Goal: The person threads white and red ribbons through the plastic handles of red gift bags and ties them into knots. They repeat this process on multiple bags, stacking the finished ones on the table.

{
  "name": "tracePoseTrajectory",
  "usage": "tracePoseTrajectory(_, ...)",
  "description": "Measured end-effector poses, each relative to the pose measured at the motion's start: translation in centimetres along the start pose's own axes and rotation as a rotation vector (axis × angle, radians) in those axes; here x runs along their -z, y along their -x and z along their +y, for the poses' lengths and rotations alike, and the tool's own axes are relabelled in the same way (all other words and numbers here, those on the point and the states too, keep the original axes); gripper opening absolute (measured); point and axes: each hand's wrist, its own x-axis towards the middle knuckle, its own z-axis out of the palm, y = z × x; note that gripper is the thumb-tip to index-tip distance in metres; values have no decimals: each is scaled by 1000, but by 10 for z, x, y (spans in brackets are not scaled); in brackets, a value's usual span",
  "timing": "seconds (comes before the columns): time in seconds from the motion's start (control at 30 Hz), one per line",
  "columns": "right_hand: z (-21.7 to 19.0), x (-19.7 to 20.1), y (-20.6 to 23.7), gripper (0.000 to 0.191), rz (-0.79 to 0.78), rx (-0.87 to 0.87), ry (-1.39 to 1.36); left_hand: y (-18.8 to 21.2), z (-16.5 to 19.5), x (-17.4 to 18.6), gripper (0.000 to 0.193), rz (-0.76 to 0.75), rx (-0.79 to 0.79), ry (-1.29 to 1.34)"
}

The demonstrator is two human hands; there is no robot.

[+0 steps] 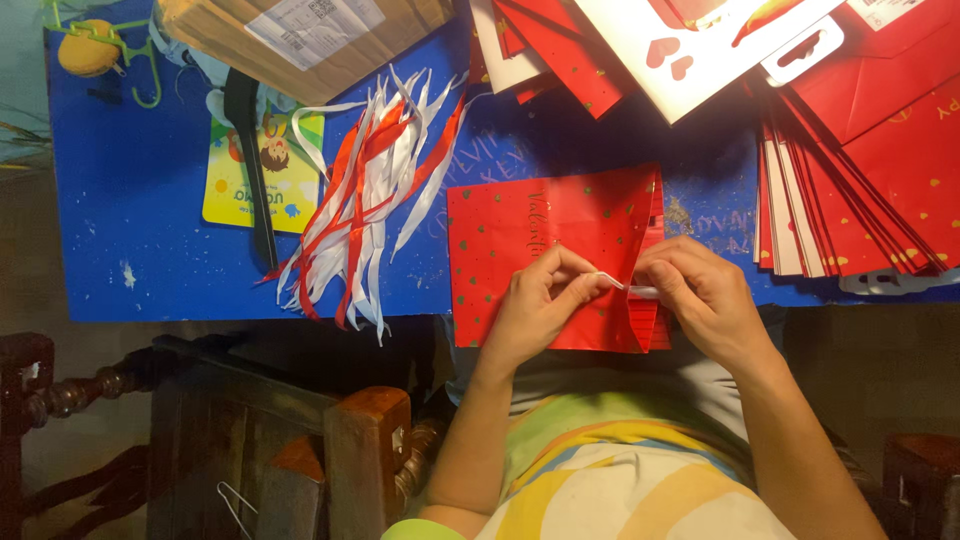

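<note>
1. Pinching a thin white ribbon [625,287], the left hand [540,305] and right hand [700,295] meet over a red paper bag [545,250], fingertips closed on the ribbon's two ends.
2. The red paper bag lies flat at the near edge of the blue table [150,200], just in front of the person, with its folded side under the right hand.
3. A loose bundle of red and white ribbons [365,200] lies to the left of the bag, near it but apart.
4. A stack of red bags [860,200] sits at the right, fanned out.
5. More red and white bags [680,50] lie at the far edge.
6. A cardboard box [300,40] stands far left, beside a yellow card [225,185].
</note>
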Motion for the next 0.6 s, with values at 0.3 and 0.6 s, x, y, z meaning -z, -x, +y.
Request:
tracePoseTrajectory(0.3,1,1,0,28,-9,16,61,-5,-11,11,15,196,2,399)
tracePoseTrajectory(0.6,4,3,2,29,-21,38,31,-1,-12,-14,15,49,-72,290)
